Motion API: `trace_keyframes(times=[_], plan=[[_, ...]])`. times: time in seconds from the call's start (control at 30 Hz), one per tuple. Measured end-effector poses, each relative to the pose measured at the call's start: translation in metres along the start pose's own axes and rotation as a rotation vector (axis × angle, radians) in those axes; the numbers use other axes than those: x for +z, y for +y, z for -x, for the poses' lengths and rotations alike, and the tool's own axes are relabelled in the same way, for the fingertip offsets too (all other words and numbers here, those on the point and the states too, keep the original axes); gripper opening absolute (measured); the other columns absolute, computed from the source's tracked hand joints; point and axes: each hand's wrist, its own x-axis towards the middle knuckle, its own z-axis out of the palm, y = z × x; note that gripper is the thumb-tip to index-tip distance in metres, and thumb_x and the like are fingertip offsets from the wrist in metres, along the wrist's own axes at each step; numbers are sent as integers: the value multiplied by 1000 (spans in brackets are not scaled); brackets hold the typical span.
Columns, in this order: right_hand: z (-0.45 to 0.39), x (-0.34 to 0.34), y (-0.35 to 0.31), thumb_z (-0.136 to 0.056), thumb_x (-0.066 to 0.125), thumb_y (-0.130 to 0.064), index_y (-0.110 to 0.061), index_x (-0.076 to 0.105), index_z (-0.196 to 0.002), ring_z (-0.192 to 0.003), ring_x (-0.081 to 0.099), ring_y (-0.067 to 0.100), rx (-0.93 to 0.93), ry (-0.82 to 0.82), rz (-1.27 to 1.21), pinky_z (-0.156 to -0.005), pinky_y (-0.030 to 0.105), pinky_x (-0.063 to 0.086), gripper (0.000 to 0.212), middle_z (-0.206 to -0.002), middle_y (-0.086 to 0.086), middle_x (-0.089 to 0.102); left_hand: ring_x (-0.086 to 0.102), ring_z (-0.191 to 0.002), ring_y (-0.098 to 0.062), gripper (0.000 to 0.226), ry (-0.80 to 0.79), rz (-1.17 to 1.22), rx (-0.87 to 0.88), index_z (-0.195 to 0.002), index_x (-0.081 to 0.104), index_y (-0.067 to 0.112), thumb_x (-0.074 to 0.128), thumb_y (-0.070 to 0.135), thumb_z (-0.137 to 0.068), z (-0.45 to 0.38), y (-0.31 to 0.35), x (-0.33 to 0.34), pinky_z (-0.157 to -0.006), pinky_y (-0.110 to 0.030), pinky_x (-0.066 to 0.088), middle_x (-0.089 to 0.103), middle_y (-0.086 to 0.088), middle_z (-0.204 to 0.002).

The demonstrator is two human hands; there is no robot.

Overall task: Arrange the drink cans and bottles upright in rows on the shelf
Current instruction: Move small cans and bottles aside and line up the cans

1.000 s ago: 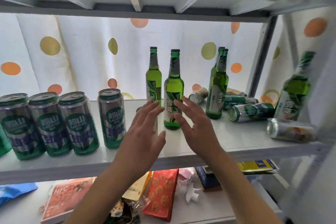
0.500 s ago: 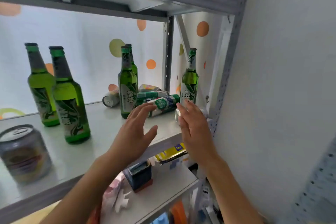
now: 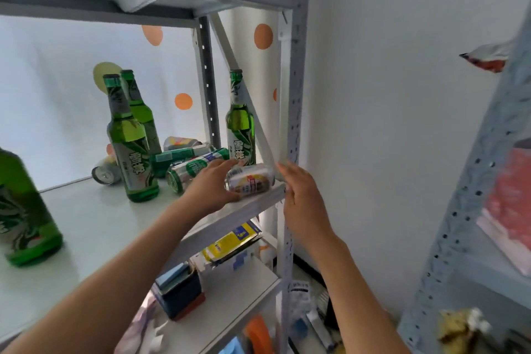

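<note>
Your hands bracket a toppled can at the shelf's corner.

Your left hand (image 3: 211,187) cups the smooth silver can (image 3: 249,180) lying on the matte shelf (image 3: 94,221); your right hand (image 3: 301,198), fingers relaxed, rests beside the perforated post (image 3: 294,112).

2 bare forearms, no sleeves; left grip (image 3: 211,185) and right grip (image 3: 301,198) wear nothing.

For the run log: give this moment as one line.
left hand grips silver can lying at shelf corner | right hand open beside it

Polka-dot curtain (image 3: 71,72) (snack packets (image 3: 230,241) below)
</note>
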Motion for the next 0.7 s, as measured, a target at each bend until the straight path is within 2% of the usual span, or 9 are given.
trace_keyframes(times=[0.17, 0.3, 0.37, 0.47, 0.53, 0.6, 0.67, 0.7], plan=[[-3, 2, 6, -98, 41, 5, -21, 42, -148, -144, 31, 16, 12, 27, -45, -119, 35, 29, 56, -151, 3, 42, 59, -104, -24, 87, -7, 42, -20, -142, 44, 26, 84, 27, -64, -17, -2, 9, -85, -30, 46, 58, -5, -124], [1, 2, 4, -99, 41, 3, -16, 45, -146, -140, 36, 18, 15, 27, -84, -117, 31, 31, 50, -147, 6, 46, 63, -78, -17, 60, 11, 23, -23, -119, 65, 19, 84, 28, -63, -19, 0, 12, -69, -28, 50, 68, 2, -91], [2, 6, 3, -100, 40, 1, -16, 46, -145, -138, 37, 18, 21, 19, -98, -116, 30, 32, 48, -146, 6, 46, 64, -76, -18, 51, 35, 47, -44, -109, 69, 16, 84, 28, -61, -14, 2, 12, -69, -30, 53, 69, 0, -88], [-1, 16, 3, -101, 42, -5, -19, 47, -144, -136, 40, 17, 26, 39, -121, -111, 31, 40, 46, -145, 5, 46, 65, -73, -16, 49, 59, 125, -89, -104, 71, 14, 86, 24, -59, -6, 6, 9, -69, -32, 55, 70, -1, -83], [-2, 21, 1, -100, 50, -10, -23, 47, -144, -133, 42, 12, 32, 64, -143, -104, 18, 41, 46, -144, 1, 45, 65, -75, -15, 57, 69, 179, -106, -109, 71, 12, 88, 23, -56, -1, 10, 5, -68, -29, 52, 71, 0, -85], [-2, 20, -4, -97, 59, -16, -23, 48, -143, -123, 43, -2, 65, 82, -212, -91, 0, 36, 47, -140, -6, 46, 65, -79, -15, 70, 103, 242, -132, -118, 67, 10, 90, 24, -53, 8, 12, 1, -72, -27, 49, 71, -1, -92], [-1, 19, -12, -94, 65, -24, -24, 51, -139, -111, 45, -10, 135, 118, -344, -82, -3, 37, 47, -129, -14, 48, 67, -78, -16, 73, 152, 359, -174, -120, 66, 10, 92, 22, -53, 22, 11, -2, -78, -30, 53, 70, 0, -93], [-2, 18, -16, -92, 68, -28, -26, 52, -137, -111, 47, -8, 174, 137, -421, -83, 0, 40, 48, -126, -17, 50, 68, -76, -15, 71, 175, 432, -185, -118, 67, 11, 92, 22, -53, 29, 11, -4, -79, -32, 55, 71, 1, -91]])
